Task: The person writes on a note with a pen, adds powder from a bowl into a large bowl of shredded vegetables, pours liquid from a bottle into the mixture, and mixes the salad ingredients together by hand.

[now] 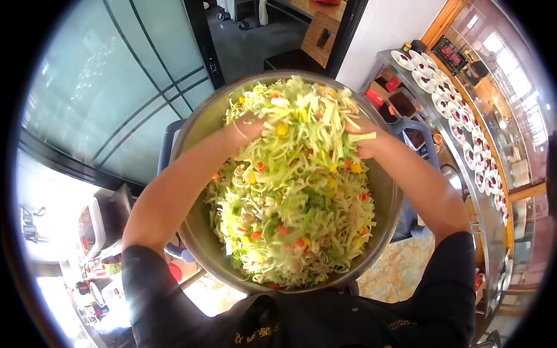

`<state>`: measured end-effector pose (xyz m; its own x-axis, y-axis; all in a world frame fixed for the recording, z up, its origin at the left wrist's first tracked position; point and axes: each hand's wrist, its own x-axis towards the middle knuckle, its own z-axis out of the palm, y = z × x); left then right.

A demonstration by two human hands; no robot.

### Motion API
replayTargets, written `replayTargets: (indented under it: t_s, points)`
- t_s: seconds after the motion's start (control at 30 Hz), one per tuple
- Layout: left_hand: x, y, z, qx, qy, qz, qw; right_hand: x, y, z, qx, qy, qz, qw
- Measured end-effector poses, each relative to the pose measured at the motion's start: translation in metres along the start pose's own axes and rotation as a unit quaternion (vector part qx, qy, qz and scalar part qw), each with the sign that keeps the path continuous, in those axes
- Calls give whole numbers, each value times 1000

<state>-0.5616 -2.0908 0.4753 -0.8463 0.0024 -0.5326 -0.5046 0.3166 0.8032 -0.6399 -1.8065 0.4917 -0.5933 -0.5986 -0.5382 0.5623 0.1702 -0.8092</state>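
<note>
shirt: black sleeve [441, 284] and chest at the near edge, with yellow embroidery on the front
bowl: large, round metal bowl [384, 214], its near rim close against the shirt
vegetable mix: shredded vegetable mix [290, 203], pale green strands with orange and yellow bits, heaped inside the bowl and partly blurred
left hand: left hand [249, 129] sunk into the far left of the heap; fingers covered by shreds, so i cannot tell how far they are curled or how much they grip
right hand: right hand [365, 139] at the far right of the heap, shreds lying over it; its fingers are mostly hidden too, their opening unclear
frame: grey-blue frame [428, 136] showing on both sides of the bowl
counter: steel counter [491, 232] along the right, lined with white plates [425, 80] bearing small dark portions
clock: red-digit display [450, 55] behind the plates
doorway: frosted glass panel [139, 87] at left; woven chair back [320, 40] beyond the opening
</note>
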Motion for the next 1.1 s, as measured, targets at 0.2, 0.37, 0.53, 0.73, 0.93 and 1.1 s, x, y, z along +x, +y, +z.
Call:
replayTargets:
  t_s: [0.2,0.37,0.53,0.73,0.93,1.1]
  points:
    - [28,-52,-63,184,16,-59,981,-13,-2,-31,-430,117,-3,895]
    - [54,-96,-57,90,37,-82,992,71,60,-101,-237,134,1,962]
    - [83,-88,-5,-58,-26,-114,991,100,74,-90,-86,-71,80,991]
    - [94,-93,3,11,-196,4,980,85,57,-40,-77,-132,5,988]
    - [-18,26,10,-30,-85,-56,994,-9,-14,35,-107,82,-16,991]
    - [33,-17,-28,91,-52,-22,994,-3,-26,-2,-494,48,-46,867]
